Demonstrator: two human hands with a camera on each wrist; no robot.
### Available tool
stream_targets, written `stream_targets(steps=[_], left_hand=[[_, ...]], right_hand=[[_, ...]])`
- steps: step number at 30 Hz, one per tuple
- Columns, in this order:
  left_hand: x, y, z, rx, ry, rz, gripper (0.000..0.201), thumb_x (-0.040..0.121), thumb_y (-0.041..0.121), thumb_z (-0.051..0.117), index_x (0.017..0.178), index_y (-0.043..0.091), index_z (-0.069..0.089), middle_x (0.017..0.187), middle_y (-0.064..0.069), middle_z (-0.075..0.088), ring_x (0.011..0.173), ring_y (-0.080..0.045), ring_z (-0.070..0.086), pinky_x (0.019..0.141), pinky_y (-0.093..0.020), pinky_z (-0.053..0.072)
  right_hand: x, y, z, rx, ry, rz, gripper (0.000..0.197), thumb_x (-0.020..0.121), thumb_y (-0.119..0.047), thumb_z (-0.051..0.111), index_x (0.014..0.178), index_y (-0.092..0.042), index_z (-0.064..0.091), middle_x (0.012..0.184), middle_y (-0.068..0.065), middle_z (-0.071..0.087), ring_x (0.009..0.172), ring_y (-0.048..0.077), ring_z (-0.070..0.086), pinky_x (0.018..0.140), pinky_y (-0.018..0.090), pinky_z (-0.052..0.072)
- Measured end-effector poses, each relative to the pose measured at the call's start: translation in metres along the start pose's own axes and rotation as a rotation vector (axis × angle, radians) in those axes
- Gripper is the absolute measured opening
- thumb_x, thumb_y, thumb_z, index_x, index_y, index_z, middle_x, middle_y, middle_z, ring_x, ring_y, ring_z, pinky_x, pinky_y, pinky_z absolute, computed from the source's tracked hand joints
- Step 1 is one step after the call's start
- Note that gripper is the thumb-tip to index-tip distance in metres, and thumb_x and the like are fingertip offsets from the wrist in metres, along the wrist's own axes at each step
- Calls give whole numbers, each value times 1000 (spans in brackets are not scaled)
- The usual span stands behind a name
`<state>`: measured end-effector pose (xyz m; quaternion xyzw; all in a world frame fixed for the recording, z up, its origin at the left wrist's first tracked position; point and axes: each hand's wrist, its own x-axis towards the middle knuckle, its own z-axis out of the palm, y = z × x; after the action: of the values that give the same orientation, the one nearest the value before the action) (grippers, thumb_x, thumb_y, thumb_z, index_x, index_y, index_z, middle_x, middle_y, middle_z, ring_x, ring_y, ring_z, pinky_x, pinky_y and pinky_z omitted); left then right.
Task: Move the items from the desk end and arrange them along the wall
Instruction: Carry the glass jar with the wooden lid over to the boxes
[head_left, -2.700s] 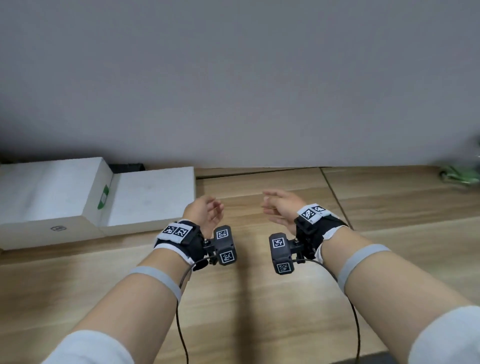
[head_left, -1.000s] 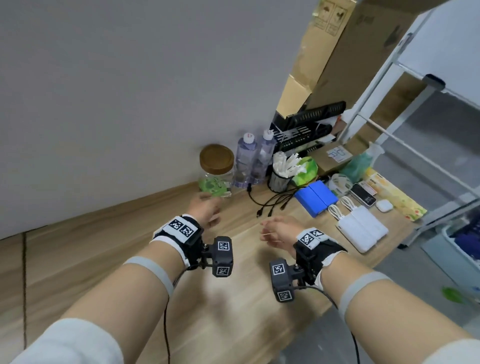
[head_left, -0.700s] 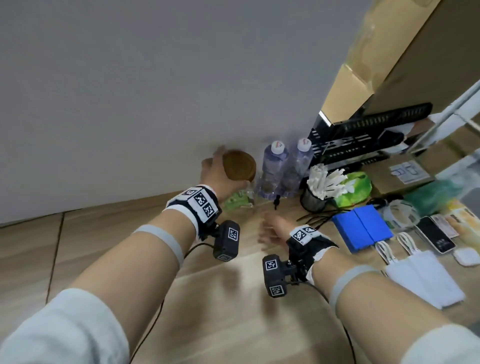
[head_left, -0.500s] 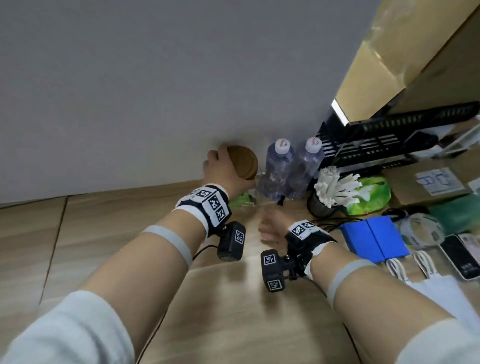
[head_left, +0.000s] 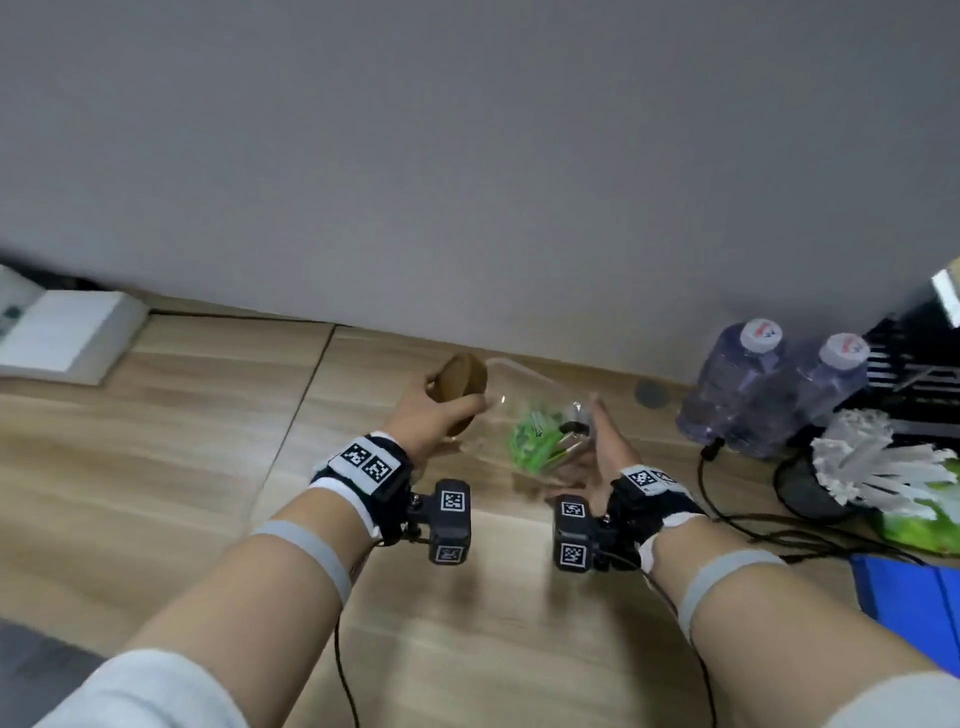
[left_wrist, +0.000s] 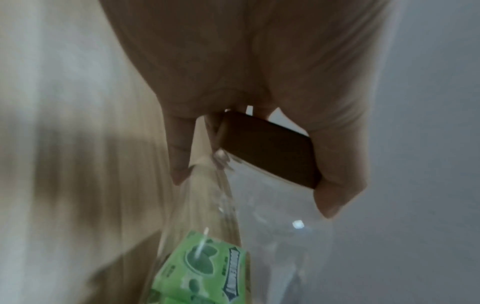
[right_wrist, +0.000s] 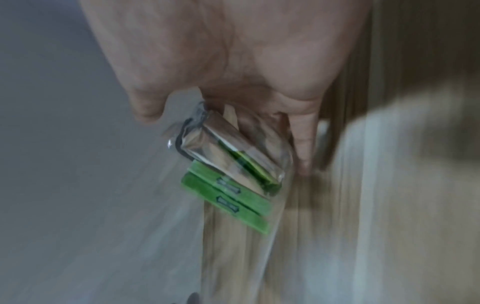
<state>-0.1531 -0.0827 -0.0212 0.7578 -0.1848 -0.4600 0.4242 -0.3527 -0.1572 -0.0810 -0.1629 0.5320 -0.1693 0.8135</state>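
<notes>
Clear jar (head_left: 524, 415), tilted, is held off the desk (head_left: 208, 467) between both hands, left of the two water bottles (head_left: 769, 395). Left hand (head_left: 431, 415) wraps its fingers round the brown lid (head_left: 461, 383); right hand (head_left: 605, 447) supports the jar's base with fingers largely straight. Judged progress: early. The jar is in transit and not yet set down along the wall (head_left: 467, 156); the bottles, a cup of white sticks (head_left: 878, 467) and a blue item (head_left: 914, 603) right of the bottles appear untouched. Green packets (left_wrist: 202, 269) inside the jar carry lettering, too blurred to read.
</notes>
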Motion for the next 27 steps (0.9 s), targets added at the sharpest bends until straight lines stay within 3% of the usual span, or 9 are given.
stream_targets(steps=[4,8,11,14,17,20,22,27], left_hand=[[-22,-10,-82,-98,40,9,91,61,32,92,138,21,44,126,-4,57,106,-29,63,84,-55,59],[-47,-18,-169,-166,87,89,90,60,44,91,138,29,47,130,3,57,114,-22,60,86,-53,58],[-65,-30,-239,-292,97,139,69,73,54,79,134,36,53,134,5,56,123,-18,53,89,-55,56],[-77,-50,-310,-404,120,134,50,84,55,67,128,33,59,130,2,63,124,-17,56,95,-47,53],[-83,-78,-386,-586,39,36,65,78,66,67,127,23,63,125,-5,67,123,-26,59,88,-45,52],[-89,-106,-459,-826,-22,-34,78,74,69,67,131,15,58,125,-10,60,127,-36,50,88,-69,48],[-95,-120,-501,-921,-21,-61,77,76,69,66,128,13,59,131,-13,56,128,-38,47,87,-77,43],[-89,-150,-585,-922,52,-52,81,79,77,54,132,17,59,139,-9,54,127,-35,50,85,-74,47]], right_hand=[[1,27,67,-11,-133,49,81,76,-76,57,118,-7,66,107,23,72,91,39,72,90,57,52],[-10,69,147,-64,-145,58,79,77,-75,55,118,-8,66,109,23,72,98,42,70,85,59,54],[-19,109,209,-112,-151,48,79,74,-78,55,121,-14,64,111,21,71,99,45,68,83,66,51],[-31,150,276,-145,-176,-6,70,83,-72,50,116,-13,64,108,21,72,99,43,69,86,70,47],[-36,198,348,-193,-215,-64,68,85,-72,47,115,-13,65,106,19,74,100,39,69,89,70,45],[-35,246,417,-257,-204,-101,69,86,-71,46,115,-12,65,107,17,73,101,37,68,91,67,46],[-34,275,456,-313,-204,-98,68,86,-72,44,114,-14,65,108,14,74,101,36,68,92,66,46],[-20,317,533,-456,-161,-103,58,90,-67,43,101,-16,69,101,12,74,96,35,70,89,63,49]])
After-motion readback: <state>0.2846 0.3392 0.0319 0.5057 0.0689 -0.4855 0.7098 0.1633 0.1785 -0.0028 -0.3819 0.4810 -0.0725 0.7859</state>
